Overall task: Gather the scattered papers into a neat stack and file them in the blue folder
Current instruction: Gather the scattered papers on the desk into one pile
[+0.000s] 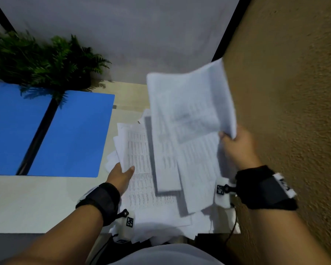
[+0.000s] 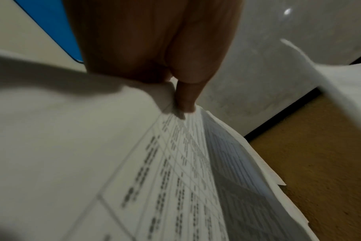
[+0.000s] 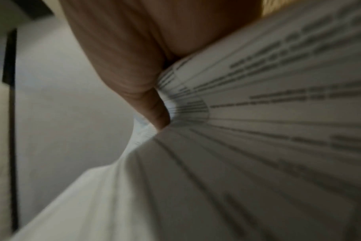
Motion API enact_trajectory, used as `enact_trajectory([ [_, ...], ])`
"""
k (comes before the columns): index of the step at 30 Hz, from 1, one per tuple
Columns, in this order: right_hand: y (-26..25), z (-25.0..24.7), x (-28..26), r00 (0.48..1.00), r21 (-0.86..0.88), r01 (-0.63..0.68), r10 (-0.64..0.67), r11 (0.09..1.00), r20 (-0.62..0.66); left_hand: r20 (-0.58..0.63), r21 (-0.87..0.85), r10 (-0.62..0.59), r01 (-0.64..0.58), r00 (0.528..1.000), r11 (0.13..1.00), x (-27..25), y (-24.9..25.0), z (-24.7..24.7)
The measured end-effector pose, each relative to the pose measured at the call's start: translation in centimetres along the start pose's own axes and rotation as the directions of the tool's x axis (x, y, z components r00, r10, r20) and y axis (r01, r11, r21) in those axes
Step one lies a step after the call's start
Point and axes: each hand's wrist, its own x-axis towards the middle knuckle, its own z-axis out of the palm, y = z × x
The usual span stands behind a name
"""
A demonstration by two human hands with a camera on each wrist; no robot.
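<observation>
Papers (image 1: 180,150) — left hand (image 1: 120,176) pinches left edge | right hand (image 1: 237,144) pinches right edge

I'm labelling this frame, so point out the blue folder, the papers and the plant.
blue folder (image 1: 75,134): head view, bare right-hand panel.
papers (image 1: 183,111): head view, middle of the lifted sheets.
plant (image 1: 46,62): head view, green fronds.
</observation>
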Motion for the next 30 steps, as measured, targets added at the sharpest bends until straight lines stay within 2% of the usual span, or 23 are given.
enact_trajectory([
  [2, 2.6, 3.0, -1.0, 0.982, -0.137, -0.05, 0.074, 0.989, 0.173, -0.025, 0.041, 0.001, 0.0, 1.0, 0.999, -0.4, 0.6, 0.2],
  [4, 5.0, 5.5, -2.3, 0.955, -0.274, -0.111, 0.179, 0.955, 0.237, -0.036, 0.084, -0.024, 0.027, 0.999, 0.996, -0.7, 0.8, 0.4],
  [6, 7.1, 7.5, -3.6, 0.945, -0.238, -0.181, 0.235, 0.954, 0.226, -0.023, 0.087, -0.056, 0.058, 0.998, 0.995, -1.1, 0.9, 0.6],
  [9, 9.1, 9.7, -4.1, 0.969, -0.218, -0.214, 0.236, 0.952, 0.079, -0.012, 0.006, -0.057, 0.057, 0.998, 0.998, -0.9, 0.0, 1.0],
  [11, 9.3, 10.6, -4.0, 0.954, -0.172, -0.289, 0.297, 0.942, 0.025, 0.009, -0.052, -0.044, 0.044, 0.999, 0.998, -0.8, -0.7, 1.1],
  [13, 8.8, 11.4, -4.3, 0.931, -0.112, -0.356, 0.362, 0.928, 0.045, 0.017, -0.044, -0.012, 0.012, 1.0, 0.999, -1.1, -1.3, 1.4],
  [16, 8.7, 12.1, -4.3, 0.927, -0.077, -0.358, 0.364, 0.93, 0.091, -0.1, 0.047, 0.072, -0.067, 0.992, 0.997, -1.5, -1.3, 1.4],
  [18, 9.0, 11.7, -3.5, 0.937, -0.069, -0.347, 0.348, 0.935, 0.013, -0.196, 0.027, 0.072, -0.068, 0.978, 0.997, -1.6, -0.8, 0.5],
  [19, 9.3, 11.2, -3.0, 0.945, -0.135, -0.328, 0.327, 0.935, -0.03, -0.245, 0.016, 0.063, -0.061, 0.967, 0.998, -1.5, -0.8, -0.2],
  [20, 9.7, 10.5, -2.5, 0.949, -0.227, -0.313, 0.315, 0.922, -0.026, -0.278, 0.013, 0.043, -0.041, 0.96, 0.999, -1.4, -0.9, -1.0],
  [21, 10.2, 9.9, -2.3, 0.947, -0.31, -0.294, 0.32, 0.904, 0.036, -0.3, -0.006, 0.017, -0.02, 0.954, 1.0, -1.2, -1.3, -1.7],
  [23, 10.7, 9.4, -2.8, 0.9, -0.315, -0.291, 0.37, 0.903, 0.23, -0.29, -0.025, -0.036, 0.03, 0.956, 0.999, -0.7, -2.2, -2.6],
  [25, 11.0, 9.7, -3.6, 0.859, -0.359, -0.241, 0.37, 0.902, 0.353, -0.266, -0.032, -0.066, 0.06, 0.962, 0.998, -0.3, -2.8, -2.7],
  [27, 11.4, 10.2, -4.1, 0.862, -0.374, -0.225, 0.363, 0.9, 0.355, -0.244, -0.053, -0.07, 0.058, 0.967, 0.997, -0.2, -2.9, -2.6],
  [28, 11.3, 10.3, -4.3, 0.871, -0.323, -0.271, 0.374, 0.907, 0.319, -0.235, -0.057, -0.059, 0.047, 0.97, 0.997, -0.2, -2.9, -2.4],
  [30, 11.4, 9.7, -4.1, 0.864, -0.126, -0.452, 0.468, 0.883, 0.183, -0.225, -0.054, -0.044, 0.032, 0.973, 0.998, -0.6, -2.4, -2.3],
])
